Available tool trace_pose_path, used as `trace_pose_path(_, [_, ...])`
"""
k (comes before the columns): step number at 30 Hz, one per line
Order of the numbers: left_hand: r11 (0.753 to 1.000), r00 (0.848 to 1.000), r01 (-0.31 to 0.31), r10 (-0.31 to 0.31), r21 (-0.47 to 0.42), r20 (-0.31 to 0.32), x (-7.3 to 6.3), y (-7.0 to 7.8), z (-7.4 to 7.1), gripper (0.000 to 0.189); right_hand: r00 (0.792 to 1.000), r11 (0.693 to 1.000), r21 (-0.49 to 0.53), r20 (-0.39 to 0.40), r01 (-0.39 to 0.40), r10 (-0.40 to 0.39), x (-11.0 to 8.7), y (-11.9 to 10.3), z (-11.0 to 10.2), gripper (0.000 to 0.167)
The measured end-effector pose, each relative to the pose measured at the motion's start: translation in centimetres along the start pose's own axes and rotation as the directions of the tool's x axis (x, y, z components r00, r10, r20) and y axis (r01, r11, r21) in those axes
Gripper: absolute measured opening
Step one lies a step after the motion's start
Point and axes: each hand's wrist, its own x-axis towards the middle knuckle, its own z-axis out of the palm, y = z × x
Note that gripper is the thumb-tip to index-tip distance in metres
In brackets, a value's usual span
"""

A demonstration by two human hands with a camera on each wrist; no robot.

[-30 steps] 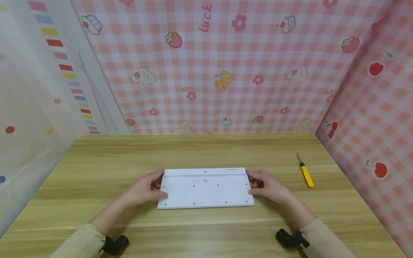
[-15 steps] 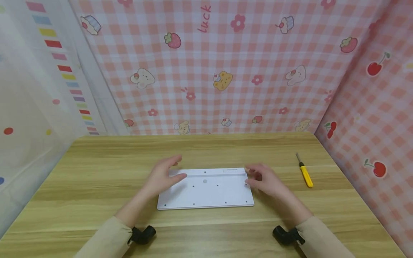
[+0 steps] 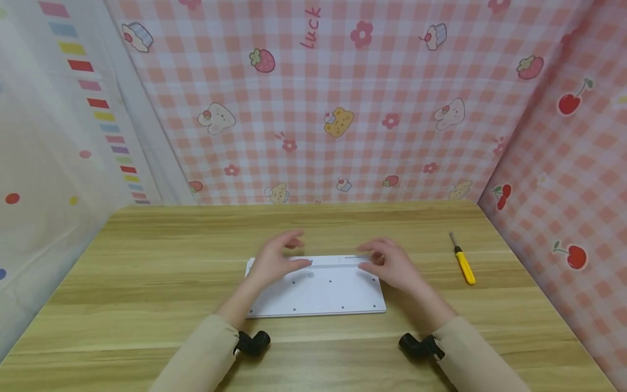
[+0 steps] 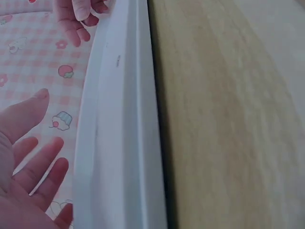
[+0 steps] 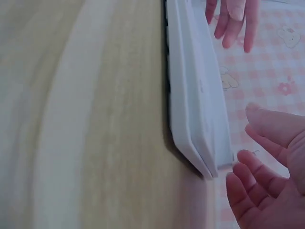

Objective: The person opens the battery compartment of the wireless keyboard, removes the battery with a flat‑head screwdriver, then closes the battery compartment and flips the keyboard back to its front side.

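Note:
A white keyboard (image 3: 318, 296) lies face down on the table, its back dotted with several small screws and a raised ridge along the far side. Over its left half hovers my left hand (image 3: 271, 267), fingers loosely spread and thumb apart. My right hand (image 3: 394, 265) is at the far right corner in the same relaxed shape. Neither hand holds anything. From the left wrist, the long edge of the keyboard (image 4: 112, 119) runs beside the loose left fingers (image 4: 35, 171). In the right wrist view, the right fingers (image 5: 257, 174) are spread near the end of the keyboard (image 5: 195, 90).
A screwdriver (image 3: 465, 267) with a yellow handle lies to the right of the keyboard on the wooden table (image 3: 147, 272). Behind the table hangs a pink checked cloth (image 3: 313, 163), with more cloth at both sides. Black wrist mounts (image 3: 253, 343) sit on the sleeves.
Both hands have let go of the keyboard's short sides and moved inward over it, the left hand farther. The keyboard and screwdriver have stayed in place.

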Motion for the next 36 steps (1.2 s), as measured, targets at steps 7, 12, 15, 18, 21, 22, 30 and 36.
trace_pose_path(7, [0.998, 0.998, 0.057, -0.057, 0.039, 0.012, 1.1, -0.6, 1.1, 0.067, 1.0, 0.999, -0.032, -0.007, 0.002, -0.002, 1.0, 0.1, 0.9, 0.026])
trace_pose_path(12, [0.995, 0.994, 0.09, -0.092, 0.049, 0.052, 1.4, -1.0, 1.4, 0.06, 1.0, 0.999, -0.026, 0.003, -0.026, 0.026, 1.2, 0.2, 1.1, 0.023])
trace_pose_path(15, [0.992, 0.991, 0.109, -0.113, 0.06, 0.074, 1.3, -1.2, 1.4, 0.054, 0.999, 0.999, -0.018, 0.011, -0.045, 0.045, 1.3, 0.3, 1.1, 0.02])
trace_pose_path(18, [0.99, 0.988, 0.118, -0.124, 0.072, 0.087, 1.2, -1.2, 1.4, 0.049, 0.997, 0.998, -0.007, 0.02, -0.068, 0.068, 1.4, 0.3, 1.2, 0.018])
trace_pose_path(21, [0.989, 0.988, 0.116, -0.125, 0.086, 0.094, 1.2, -1.2, 1.4, 0.043, 0.995, 0.995, 0.009, 0.025, -0.1, 0.1, 1.4, 0.3, 1.2, 0.017])
trace_pose_path(22, [0.989, 0.988, 0.114, -0.123, 0.094, 0.095, 1.2, -1.2, 1.5, 0.041, 0.994, 0.994, 0.015, 0.025, -0.109, 0.108, 1.4, 0.3, 1.2, 0.017])
trace_pose_path(30, [0.978, 0.981, 0.157, -0.171, 0.139, 0.089, 1.2, -0.9, 1.6, 0.027, 0.991, 0.991, 0.029, 0.018, -0.132, 0.131, 1.5, 0.4, 1.3, 0.015])
trace_pose_path(36, [0.975, 0.98, 0.163, -0.178, 0.148, 0.091, 1.1, -0.7, 1.4, 0.024, 0.992, 0.992, 0.018, 0.017, -0.124, 0.124, 1.8, 0.4, 1.4, 0.01])
